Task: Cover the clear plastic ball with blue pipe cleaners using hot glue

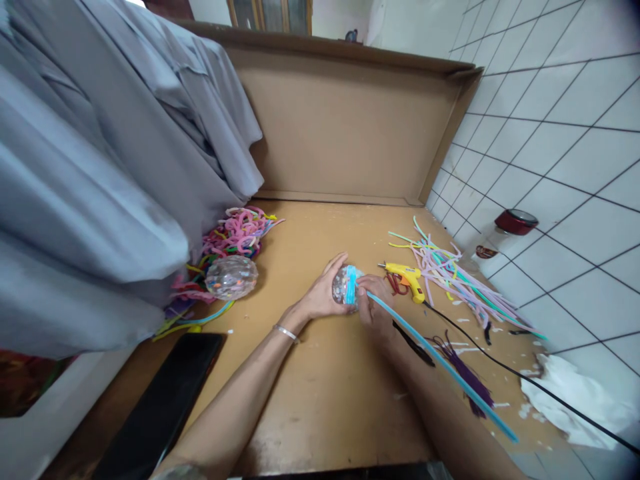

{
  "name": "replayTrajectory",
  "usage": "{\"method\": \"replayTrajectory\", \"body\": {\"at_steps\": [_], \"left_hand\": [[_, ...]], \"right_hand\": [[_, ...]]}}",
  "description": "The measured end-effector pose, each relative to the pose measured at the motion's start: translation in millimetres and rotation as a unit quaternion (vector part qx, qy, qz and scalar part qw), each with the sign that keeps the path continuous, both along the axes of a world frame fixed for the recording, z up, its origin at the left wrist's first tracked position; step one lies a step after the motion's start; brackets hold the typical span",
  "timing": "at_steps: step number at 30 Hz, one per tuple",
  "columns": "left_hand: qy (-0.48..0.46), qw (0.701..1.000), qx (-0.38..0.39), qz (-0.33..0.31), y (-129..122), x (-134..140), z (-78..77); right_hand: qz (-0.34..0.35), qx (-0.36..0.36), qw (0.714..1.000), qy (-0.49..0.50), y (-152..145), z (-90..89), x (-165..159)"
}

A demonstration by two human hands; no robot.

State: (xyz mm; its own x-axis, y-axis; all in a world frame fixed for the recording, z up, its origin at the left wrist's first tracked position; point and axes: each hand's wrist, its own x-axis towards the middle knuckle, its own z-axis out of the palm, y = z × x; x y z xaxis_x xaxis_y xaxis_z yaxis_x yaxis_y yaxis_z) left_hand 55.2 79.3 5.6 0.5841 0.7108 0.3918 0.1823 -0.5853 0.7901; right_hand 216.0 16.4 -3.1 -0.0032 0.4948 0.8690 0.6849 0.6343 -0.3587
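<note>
My left hand (323,290) is wrapped round a small clear plastic container (341,288) standing on the table. Light blue pipe cleaner strips (351,283) form a band across its side. In the fingers of my right hand (376,303) is a long light blue pipe cleaner (440,363), pinched close to the band. The rest of it runs down to the right, over my forearm. Just beyond my right hand lies a yellow glue gun (406,275), its nozzle pointing left. My fingers partly hide the container.
Pastel pipe cleaners (460,283) lie at the right, near a lidded jar (505,233). Purple stems (463,370), a black cable (493,357) and white tissue (575,400) are nearer. Leftward are a clear faceted bowl (231,277), a pink pipe cleaner pile (243,230) and a black phone (165,400). Cardboard (340,127) stands behind.
</note>
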Motion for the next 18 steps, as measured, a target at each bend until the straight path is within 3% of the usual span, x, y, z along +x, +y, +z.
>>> {"method": "replayTrajectory", "body": {"at_steps": [18], "left_hand": [[-0.008,0.998,0.059,-0.027,4.7,-0.8,-9.8]], "right_hand": [[0.002,0.032,0.999,0.016,-3.3,-5.0,-2.6]]}}
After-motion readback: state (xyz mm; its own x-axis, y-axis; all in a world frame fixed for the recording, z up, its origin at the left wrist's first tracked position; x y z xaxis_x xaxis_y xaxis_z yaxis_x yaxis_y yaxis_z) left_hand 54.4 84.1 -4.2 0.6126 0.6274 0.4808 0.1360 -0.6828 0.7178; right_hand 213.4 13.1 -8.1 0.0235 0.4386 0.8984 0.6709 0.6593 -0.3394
